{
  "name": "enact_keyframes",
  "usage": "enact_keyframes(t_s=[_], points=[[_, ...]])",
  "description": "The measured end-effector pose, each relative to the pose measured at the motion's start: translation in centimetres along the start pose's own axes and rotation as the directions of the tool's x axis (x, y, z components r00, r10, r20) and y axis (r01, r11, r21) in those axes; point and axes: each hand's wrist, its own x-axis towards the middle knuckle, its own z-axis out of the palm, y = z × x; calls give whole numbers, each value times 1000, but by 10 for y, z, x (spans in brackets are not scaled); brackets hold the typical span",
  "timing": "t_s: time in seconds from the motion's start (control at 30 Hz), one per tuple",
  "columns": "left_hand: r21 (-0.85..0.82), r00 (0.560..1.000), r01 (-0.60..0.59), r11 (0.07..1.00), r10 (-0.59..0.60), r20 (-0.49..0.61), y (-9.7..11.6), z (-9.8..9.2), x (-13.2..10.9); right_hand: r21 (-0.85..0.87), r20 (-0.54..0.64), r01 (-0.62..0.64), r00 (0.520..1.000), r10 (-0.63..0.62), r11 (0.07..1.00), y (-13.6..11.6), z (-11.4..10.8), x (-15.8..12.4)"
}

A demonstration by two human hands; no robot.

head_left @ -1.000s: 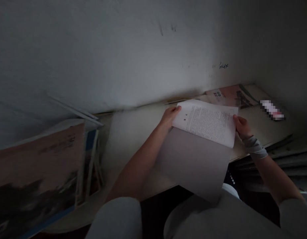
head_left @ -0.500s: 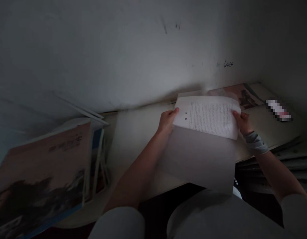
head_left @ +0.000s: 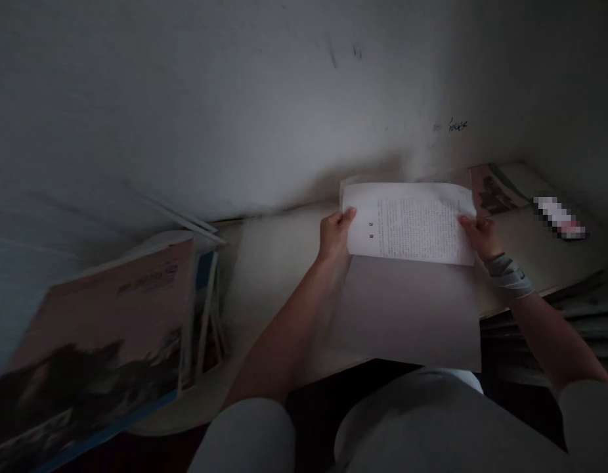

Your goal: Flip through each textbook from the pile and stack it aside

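An open booklet [head_left: 422, 226] is held between my two hands above the table. Its upper page carries dense print and lies sideways to me, while a blank greyish leaf [head_left: 407, 309] hangs below toward my lap. My left hand [head_left: 336, 233] pinches the left edge of the printed page, thumb on top. At the right edge, my right hand [head_left: 481, 236] grips in the same way, with a grey band [head_left: 511, 279] around the wrist. Both hands' fingers behind the paper are hidden.
A stack of books with a pinkish picture cover [head_left: 111, 309] stands at the left. Behind the booklet at the right lies a similar cover [head_left: 496, 190]. A blurred-out phone-like object [head_left: 560, 218] rests on the pale table [head_left: 279, 243]. A marked wall [head_left: 284, 98] rises behind.
The printed page has tilted up slightly and looks flatter along its lower edge. The hanging blank leaf has swung a little to the right. Both hands keep their hold.
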Motion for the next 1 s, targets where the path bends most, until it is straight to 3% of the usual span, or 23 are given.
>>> enact_keyframes(t_s=[0.1,0.2,0.33,0.53,0.6,0.67,0.8,1.0], points=[[-88,987,31,996,-17,157,-3,-8,-3,11,0,27,1000,-27,1000,-3,1,1],[-60,945,124,990,-100,312,-10,-14,-12,157,76,-27,997,15,987,1,0,-5],[-5,982,107,994,-105,156,-13,-12,-21,291,32,-89,996,83,953,-2,2,-10],[-54,997,49,997,-52,-53,-2,-5,-23,61,-155,101,984,-91,993,-26,2,-6],[-140,999,46,989,-48,-16,-2,-9,-27,96,-139,87,988,-74,992,-26,2,-6],[-210,994,67,975,-48,94,-5,-14,-32,183,-78,41,997,-27,982,-22,2,-7],[-208,961,142,968,-85,263,-13,-22,-41,243,-13,-10,1000,13,970,-14,4,-9],[-77,986,96,992,-84,143,-9,-21,-40,66,-154,105,984,-94,992,-23,8,-3]])
